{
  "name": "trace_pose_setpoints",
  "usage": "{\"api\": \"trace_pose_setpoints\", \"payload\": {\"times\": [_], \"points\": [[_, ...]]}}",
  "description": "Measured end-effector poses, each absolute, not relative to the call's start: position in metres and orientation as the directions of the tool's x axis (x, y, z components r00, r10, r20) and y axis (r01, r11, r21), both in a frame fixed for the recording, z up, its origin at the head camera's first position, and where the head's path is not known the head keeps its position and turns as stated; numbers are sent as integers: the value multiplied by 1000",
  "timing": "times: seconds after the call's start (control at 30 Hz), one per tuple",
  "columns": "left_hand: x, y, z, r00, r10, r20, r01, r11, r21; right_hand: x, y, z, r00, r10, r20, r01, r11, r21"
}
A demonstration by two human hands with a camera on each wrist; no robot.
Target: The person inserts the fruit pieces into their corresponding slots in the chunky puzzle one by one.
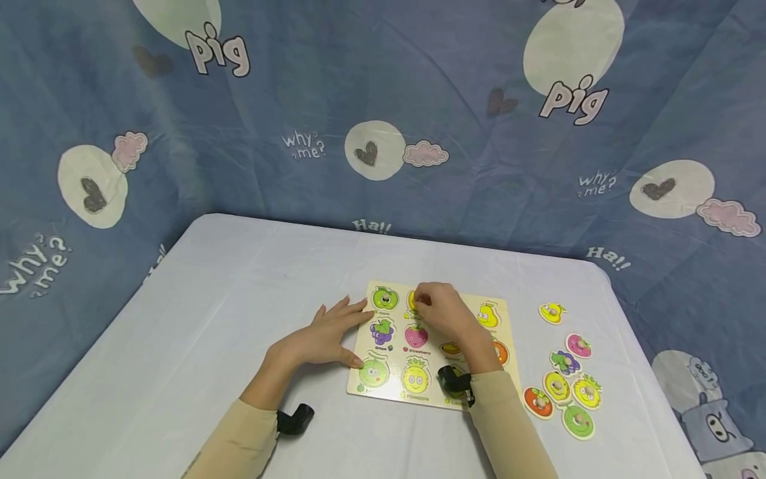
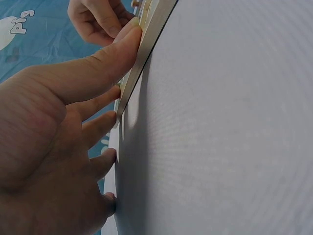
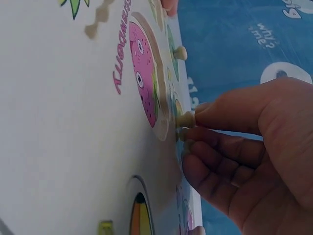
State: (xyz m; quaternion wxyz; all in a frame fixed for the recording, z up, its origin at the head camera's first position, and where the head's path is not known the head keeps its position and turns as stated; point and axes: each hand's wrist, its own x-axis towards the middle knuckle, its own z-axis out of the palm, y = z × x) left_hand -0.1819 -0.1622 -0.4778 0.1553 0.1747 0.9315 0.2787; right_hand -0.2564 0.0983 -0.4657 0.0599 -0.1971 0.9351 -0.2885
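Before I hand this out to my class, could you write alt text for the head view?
A person's right hand pinches a yellow piece at the top row of a fruit puzzle board, while the left hand, fingers spread, touches the board's left edge. Seven loose fruit pieces lie to the right on a white-covered table.

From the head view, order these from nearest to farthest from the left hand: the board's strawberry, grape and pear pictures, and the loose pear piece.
1. Grape picture: left column of the board, beside the left hand.
2. Strawberry picture: right of the grape.
3. Pear picture: top right corner.
4. Loose pear piece: off the board, to its right.
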Motion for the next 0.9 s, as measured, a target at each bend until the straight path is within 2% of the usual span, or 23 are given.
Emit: {"api": "trace_pose_setpoints", "payload": {"times": [0.6,0.9], "points": [[-181,-161,-478,-895,406,-185,236,782,577,-263,119,-462,-930,-366,26,-311,752,-581],[-181,-161,-479,-898,396,-191,225,788,574,-267,128,-463,-940,-336,60,-312,774,-551]]}}
